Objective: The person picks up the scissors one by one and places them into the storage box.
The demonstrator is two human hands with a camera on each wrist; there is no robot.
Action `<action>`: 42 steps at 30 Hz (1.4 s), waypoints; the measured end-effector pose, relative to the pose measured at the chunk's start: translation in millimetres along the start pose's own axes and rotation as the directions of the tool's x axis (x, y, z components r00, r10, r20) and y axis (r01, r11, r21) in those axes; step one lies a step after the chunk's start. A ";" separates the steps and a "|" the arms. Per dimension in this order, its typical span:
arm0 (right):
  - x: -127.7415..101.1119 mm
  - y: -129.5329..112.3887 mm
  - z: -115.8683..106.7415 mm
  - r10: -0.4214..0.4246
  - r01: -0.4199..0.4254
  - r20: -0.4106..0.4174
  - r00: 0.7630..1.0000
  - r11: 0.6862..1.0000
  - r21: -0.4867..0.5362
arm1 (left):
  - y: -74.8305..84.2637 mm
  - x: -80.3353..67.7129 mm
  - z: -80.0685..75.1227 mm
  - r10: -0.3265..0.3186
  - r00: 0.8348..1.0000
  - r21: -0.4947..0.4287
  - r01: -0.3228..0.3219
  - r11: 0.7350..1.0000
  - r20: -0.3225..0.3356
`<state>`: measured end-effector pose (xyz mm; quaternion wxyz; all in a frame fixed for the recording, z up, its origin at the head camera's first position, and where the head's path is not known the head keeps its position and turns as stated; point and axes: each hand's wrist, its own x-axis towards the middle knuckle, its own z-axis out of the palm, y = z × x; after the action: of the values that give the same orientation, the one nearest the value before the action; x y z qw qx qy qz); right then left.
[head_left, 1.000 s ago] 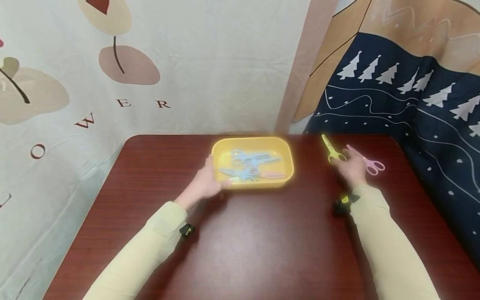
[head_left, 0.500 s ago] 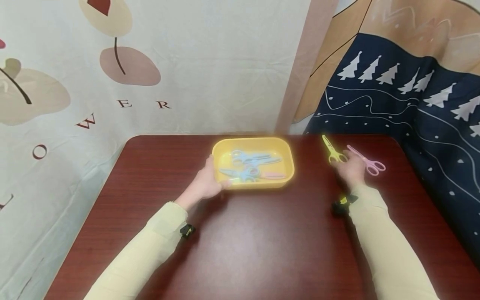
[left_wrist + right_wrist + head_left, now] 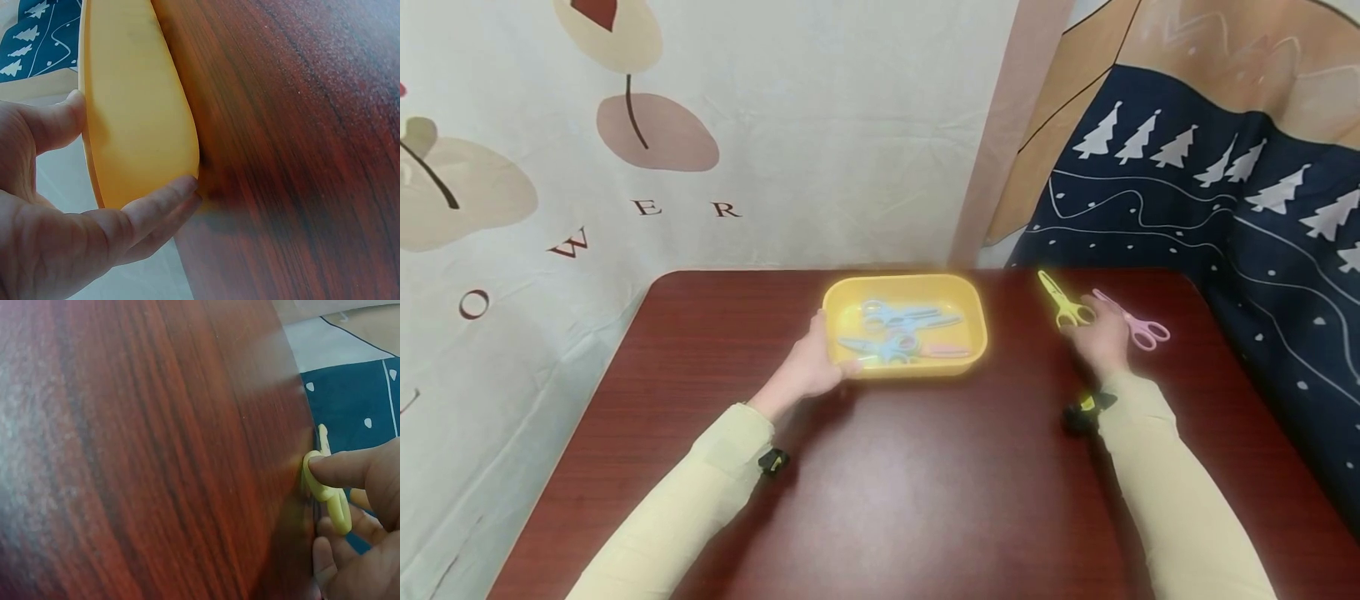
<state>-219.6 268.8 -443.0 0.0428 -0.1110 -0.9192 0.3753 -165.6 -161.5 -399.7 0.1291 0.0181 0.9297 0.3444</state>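
My left hand (image 3: 808,364) grips the left end of a yellow plastic tray (image 3: 917,372). In the left wrist view the thumb is on the rim and the fingers press the lower wall. Inside lie several blue scissors (image 3: 895,318) and a pink piece (image 3: 947,350), partly overlapping. At the table's far right, my right hand (image 3: 1102,335) pinches yellow scissors (image 3: 1054,292) by the handle loops, blades pointing away; the right wrist view shows a digit on one loop (image 3: 340,515). Pink scissors (image 3: 1144,333) lie just right of that hand, which covers part of their blades.
Everything rests on a dark red wood-grain table (image 3: 880,483). A pale printed cloth (image 3: 820,167) hangs behind its back edge. Navy fabric with white trees (image 3: 1150,200) borders the right side.
The yellow scissors' tip has swung slightly to the left in my right hand. My left hand, the tray and the pink scissors stay where they were.
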 end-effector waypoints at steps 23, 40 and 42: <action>-2.5 1.2 2.6 -0.074 0.079 -0.059 0.996 0.994 0.081 | 0.2 -2.4 0.0 -0.006 1.000 -0.006 0.006 1.000 -0.004; -1.0 -1.0 0.0 0.078 -0.072 -0.018 0.997 0.977 0.200 | 0.1 0.0 0.4 -0.017 1.000 -0.012 0.017 1.000 0.003; -1.5 -2.4 -0.8 0.094 -0.088 -0.013 0.996 0.967 0.237 | 0.3 -0.4 0.2 -0.016 1.000 -0.012 0.016 1.000 0.003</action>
<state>-218.4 267.3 -440.7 0.0496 -0.1517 -0.8614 0.4823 -165.2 -161.1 -399.5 0.1335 0.0103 0.9275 0.3490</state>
